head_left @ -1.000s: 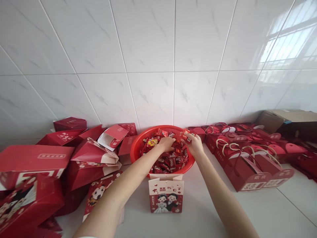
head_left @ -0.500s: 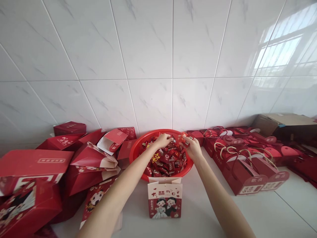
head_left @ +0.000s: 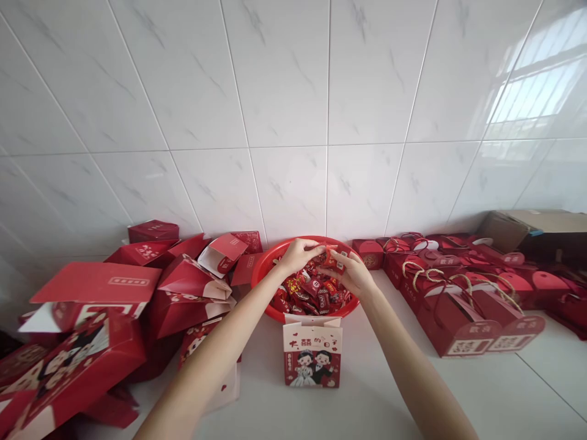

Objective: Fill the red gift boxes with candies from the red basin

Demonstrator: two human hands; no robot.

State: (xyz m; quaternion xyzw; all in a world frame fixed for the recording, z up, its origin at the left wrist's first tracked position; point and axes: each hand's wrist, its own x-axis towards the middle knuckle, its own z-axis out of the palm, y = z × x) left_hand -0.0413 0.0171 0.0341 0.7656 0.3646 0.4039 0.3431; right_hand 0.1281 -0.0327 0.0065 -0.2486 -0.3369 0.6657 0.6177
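A red plastic basket (head_left: pixel 259 275) with a perforated wall holds a heap of red-wrapped candies (head_left: pixel 316 296). Over its far side, my left hand (head_left: pixel 298 253) pinches a small wrapped candy at its fingertips, touching or nearly touching my right hand. My right hand (head_left: pixel 355 275) is curled around wrapped candies (head_left: pixel 340 259), partly hidden by its fingers. In front of the basket a cream and red gift box (head_left: pixel 312 360) with a cartoon bridal couple stands upright, its top flaps raised.
Unfilled-looking red gift boxes (head_left: pixel 92 284) lie piled at the left. Rows of red boxes with rope handles (head_left: pixel 463 318) stand at the right, a brown cardboard carton (head_left: pixel 536 221) behind them. A white tiled wall (head_left: pixel 288 183) bounds the back of the pale counter (head_left: pixel 367 379).
My left hand has risen out of the candy heap and moved right, up to my right hand. The right hand still holds candies. The view has shifted slightly left.
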